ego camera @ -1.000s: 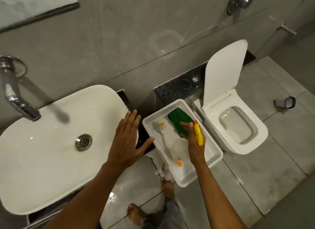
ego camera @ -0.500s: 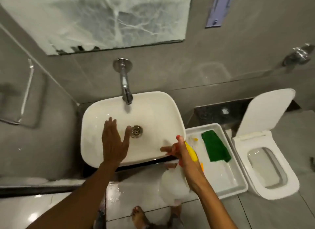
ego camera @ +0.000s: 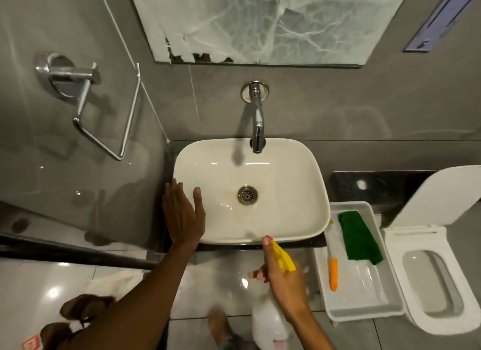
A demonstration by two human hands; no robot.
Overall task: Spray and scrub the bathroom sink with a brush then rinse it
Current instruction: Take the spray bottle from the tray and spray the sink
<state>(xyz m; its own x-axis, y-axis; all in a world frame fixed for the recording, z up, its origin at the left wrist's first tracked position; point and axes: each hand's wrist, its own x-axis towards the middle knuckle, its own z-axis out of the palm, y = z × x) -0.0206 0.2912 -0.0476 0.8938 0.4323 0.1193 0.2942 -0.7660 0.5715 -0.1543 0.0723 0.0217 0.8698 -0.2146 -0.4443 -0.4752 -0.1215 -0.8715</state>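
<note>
Currently, the right hand point(ego camera: 285, 279) is gripping the spray bottle point(ego camera: 270, 323) just before the sink point(ego camera: 286, 227); the left hand point(ego camera: 183, 214), fingers spread, is resting flat on the sink's left rim. The brush point(ego camera: 333, 261) is lying in the tray point(ego camera: 364, 308).

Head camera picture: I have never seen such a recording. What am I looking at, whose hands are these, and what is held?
One camera, worn on a person's head, looks down over a bathroom. The left hand rests open on the rim of the white sink. The right hand holds a spray bottle with a yellow trigger, just in front of the sink. Beside it, a white tray holds a brush with an orange handle and a green cloth. A toilet stands at the right.
</note>
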